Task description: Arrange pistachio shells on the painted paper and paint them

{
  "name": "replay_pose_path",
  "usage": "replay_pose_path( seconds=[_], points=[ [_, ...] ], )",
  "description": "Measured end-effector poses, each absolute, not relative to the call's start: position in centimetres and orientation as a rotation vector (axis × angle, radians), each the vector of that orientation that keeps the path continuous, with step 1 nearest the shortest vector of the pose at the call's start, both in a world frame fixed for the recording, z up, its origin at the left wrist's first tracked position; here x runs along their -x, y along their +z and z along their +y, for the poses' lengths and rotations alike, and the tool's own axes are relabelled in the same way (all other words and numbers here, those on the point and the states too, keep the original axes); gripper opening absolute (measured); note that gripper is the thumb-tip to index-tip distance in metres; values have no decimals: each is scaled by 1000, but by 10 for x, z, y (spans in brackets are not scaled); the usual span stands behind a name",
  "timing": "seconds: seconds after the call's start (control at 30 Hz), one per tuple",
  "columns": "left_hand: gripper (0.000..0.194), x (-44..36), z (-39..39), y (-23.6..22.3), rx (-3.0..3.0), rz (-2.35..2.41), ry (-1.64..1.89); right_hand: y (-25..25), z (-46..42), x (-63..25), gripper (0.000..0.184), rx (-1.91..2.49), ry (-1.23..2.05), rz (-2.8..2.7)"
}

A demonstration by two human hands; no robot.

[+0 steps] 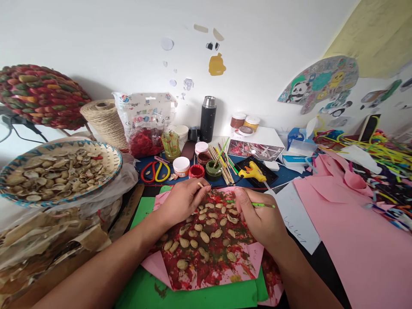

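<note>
My left hand (183,202) is closed above the far left of a paint-smeared pink sheet (222,274), pinching what looks like a thin pale stick (201,185); only its end shows. Between the thumb and fingers of my right hand (262,216) is a green paintbrush (262,205), pointing left over the sheet. Several peanut shell pieces (204,237) lie across the red and green smears between my hands. Just beyond stand an open jar of green paint (213,171) with a brush in it and an open jar of red paint (196,171).
A basket (117,161) of peanut shells stands at left, near a twine spool (106,120). Scissors (155,172), wooden sticks (223,165), a yellow glue gun (252,172) and a black flask (208,122) line the back. Pink sheets (363,227) cover the right; green sheets (193,298) lie underneath.
</note>
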State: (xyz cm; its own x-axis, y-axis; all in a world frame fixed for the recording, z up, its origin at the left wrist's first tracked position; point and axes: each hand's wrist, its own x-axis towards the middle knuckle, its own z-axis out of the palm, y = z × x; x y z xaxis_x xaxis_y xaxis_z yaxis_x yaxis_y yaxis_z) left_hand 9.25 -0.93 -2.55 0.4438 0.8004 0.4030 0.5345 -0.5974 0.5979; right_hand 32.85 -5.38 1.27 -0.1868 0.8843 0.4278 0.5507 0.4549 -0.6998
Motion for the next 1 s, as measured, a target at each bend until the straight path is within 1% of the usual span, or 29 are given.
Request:
replay_pose_path(
  seconds=[0.63, 1.0],
  points=[
    [24, -93, -9, -24, -2316, 1146, 948, 11, -52, -332, 55, 1219, 465, -1833],
    [29, -98, -11, -19, -2241, 1176, 1053, 11, -53, -331, 56, 1193, 487, -1833]
  ],
)
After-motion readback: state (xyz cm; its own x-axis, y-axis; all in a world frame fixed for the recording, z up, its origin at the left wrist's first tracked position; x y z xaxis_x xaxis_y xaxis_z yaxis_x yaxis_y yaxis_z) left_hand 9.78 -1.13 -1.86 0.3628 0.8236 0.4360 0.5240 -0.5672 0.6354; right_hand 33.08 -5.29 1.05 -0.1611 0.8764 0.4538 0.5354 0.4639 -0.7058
